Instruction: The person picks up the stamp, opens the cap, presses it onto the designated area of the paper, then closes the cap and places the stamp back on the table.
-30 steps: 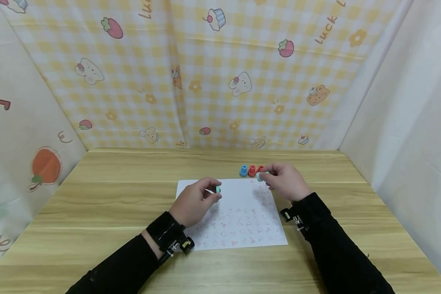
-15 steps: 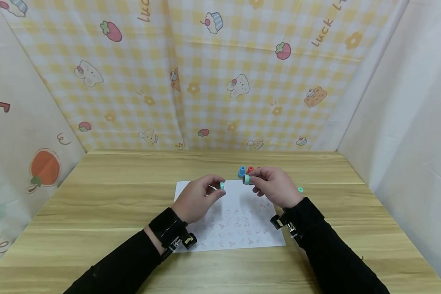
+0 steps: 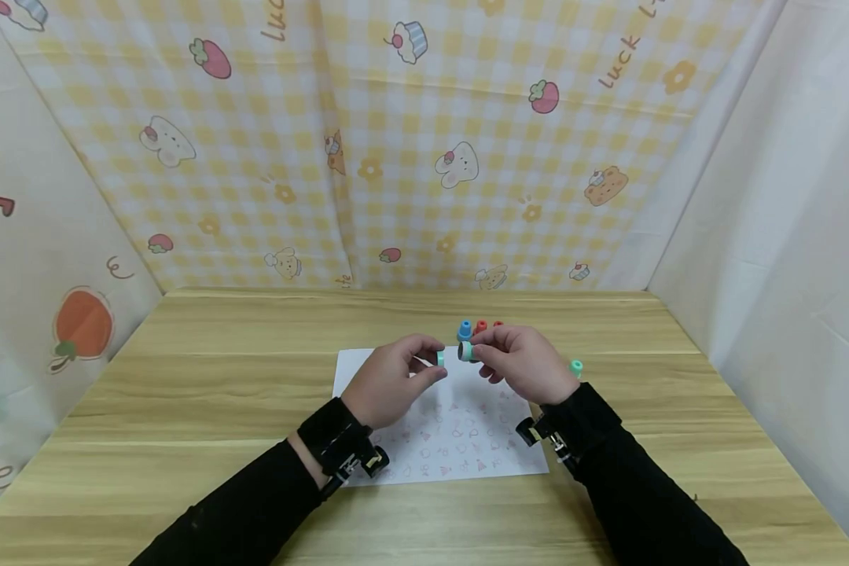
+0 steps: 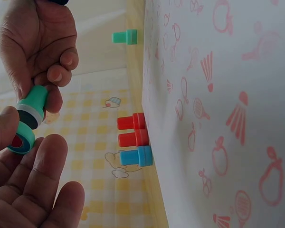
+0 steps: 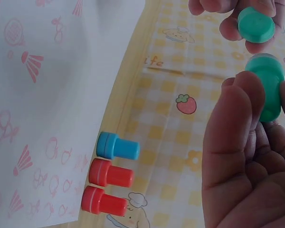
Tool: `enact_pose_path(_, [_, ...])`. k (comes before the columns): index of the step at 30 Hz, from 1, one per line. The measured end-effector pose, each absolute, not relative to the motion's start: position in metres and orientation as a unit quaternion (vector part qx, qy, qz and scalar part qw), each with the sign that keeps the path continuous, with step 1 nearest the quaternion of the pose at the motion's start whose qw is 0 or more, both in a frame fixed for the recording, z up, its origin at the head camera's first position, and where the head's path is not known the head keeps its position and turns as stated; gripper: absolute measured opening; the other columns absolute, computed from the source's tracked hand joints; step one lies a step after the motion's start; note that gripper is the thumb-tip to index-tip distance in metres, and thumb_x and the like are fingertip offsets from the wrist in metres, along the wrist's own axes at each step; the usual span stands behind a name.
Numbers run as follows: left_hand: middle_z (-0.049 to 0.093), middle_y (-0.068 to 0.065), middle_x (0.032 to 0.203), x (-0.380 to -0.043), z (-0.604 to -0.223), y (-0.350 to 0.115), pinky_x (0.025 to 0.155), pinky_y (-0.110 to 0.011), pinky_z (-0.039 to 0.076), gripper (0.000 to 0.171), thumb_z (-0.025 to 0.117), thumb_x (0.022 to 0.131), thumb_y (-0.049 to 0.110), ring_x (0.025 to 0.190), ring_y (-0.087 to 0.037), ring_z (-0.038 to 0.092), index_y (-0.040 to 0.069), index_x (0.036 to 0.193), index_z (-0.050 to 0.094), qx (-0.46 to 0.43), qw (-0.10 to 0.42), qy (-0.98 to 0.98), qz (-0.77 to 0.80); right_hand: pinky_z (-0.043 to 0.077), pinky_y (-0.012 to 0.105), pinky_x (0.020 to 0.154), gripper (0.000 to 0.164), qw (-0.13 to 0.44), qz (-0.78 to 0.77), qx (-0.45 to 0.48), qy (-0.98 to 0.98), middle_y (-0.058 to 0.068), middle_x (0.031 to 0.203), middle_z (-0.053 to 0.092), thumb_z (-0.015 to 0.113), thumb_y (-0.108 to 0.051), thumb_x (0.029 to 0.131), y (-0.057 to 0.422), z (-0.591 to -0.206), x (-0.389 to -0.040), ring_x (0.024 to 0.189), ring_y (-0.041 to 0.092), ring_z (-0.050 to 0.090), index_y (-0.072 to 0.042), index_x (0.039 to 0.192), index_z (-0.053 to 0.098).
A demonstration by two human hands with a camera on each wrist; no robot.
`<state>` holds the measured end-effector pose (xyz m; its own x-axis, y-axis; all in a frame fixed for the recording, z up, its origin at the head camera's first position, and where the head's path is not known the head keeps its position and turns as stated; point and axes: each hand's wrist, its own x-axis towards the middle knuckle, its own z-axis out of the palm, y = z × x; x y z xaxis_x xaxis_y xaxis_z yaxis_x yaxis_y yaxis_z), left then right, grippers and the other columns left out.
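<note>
Above the sheet of white paper [image 3: 460,440], my two hands face each other with a small gap between what they hold. My left hand [image 3: 392,381] pinches a round green cap [image 4: 23,138] between thumb and fingers; its inside shows red in the left wrist view. The right hand [image 3: 528,365] pinches the green body of a toy stamp [image 5: 270,85] between thumb and fingers. The stamp's pale-rimmed dark face [image 4: 31,118] points toward the cap. In the left wrist view the stamp's rim is right at the cap's edge.
Along the paper's far edge stand a blue stamp [image 3: 464,331] and two red stamps [image 4: 133,138]. Another green stamp [image 3: 576,367] stands right of the paper. Pink prints of fruit, rackets and shuttlecocks [image 4: 237,118] cover much of the sheet. A checked cloth [image 3: 396,157] hangs behind the table.
My right hand has moved left with the stamp, away from the red stamps, and my left hand has shifted right with the cap. The gap between them has narrowed.
</note>
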<state>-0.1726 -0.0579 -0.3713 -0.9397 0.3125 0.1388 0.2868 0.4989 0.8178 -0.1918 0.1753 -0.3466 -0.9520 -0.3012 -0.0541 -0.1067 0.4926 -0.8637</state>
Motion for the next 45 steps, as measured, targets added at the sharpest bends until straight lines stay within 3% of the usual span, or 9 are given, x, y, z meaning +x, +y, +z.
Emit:
enact_pose_path(12, [0.075, 0.009, 0.107, -0.173, -0.3693, -0.0532, 0.078, -0.031, 0.058, 0.025, 0.073, 0.101, 0.024, 0.092, -0.007, 0.069, 0.017, 0.125, 0.071, 0.185, 0.019, 0.866, 0.464, 0.06, 0.028, 0.074, 0.021, 0.107, -0.486, -0.143, 0.856, 0.022, 0.106, 0.075, 0.065, -0.013, 0.105, 0.1715, -0.3476, -0.1899, 0.078, 0.027, 0.07, 0.002, 0.117, 0.074])
enact_pose_path(24, [0.076, 0.009, 0.107, -0.1724, -0.3687, -0.0526, 0.079, -0.031, 0.058, 0.024, 0.072, 0.102, 0.026, 0.093, -0.007, 0.07, 0.019, 0.125, 0.071, 0.19, 0.018, 0.87, 0.454, 0.061, 0.029, 0.076, 0.02, 0.121, -0.485, -0.164, 0.851, 0.022, 0.108, 0.076, 0.064, -0.012, 0.105, 0.1707, -0.3471, -0.187, 0.085, 0.037, 0.07, 0.001, 0.117, 0.075])
enact_pose_path(35, [0.076, 0.008, 0.109, -0.17, -0.3668, -0.0519, 0.079, -0.031, 0.059, 0.026, 0.073, 0.101, 0.025, 0.093, -0.007, 0.07, 0.018, 0.127, 0.07, 0.195, 0.018, 0.871, 0.451, 0.061, 0.033, 0.079, 0.02, 0.13, -0.488, -0.155, 0.849, 0.022, 0.108, 0.076, 0.065, -0.014, 0.105, 0.1694, -0.347, -0.1854, 0.085, 0.032, 0.07, -0.001, 0.117, 0.075])
enact_pose_path(45, [0.076, 0.006, 0.109, -0.1689, -0.3657, -0.0507, 0.079, -0.032, 0.059, 0.026, 0.073, 0.101, 0.023, 0.093, -0.007, 0.07, 0.018, 0.126, 0.071, 0.194, 0.021, 0.871, 0.452, 0.06, 0.03, 0.076, 0.019, 0.128, -0.492, -0.159, 0.846, 0.022, 0.106, 0.076, 0.066, -0.012, 0.104, 0.1683, -0.3468, -0.1847, 0.082, 0.03, 0.07, 0.0, 0.115, 0.075])
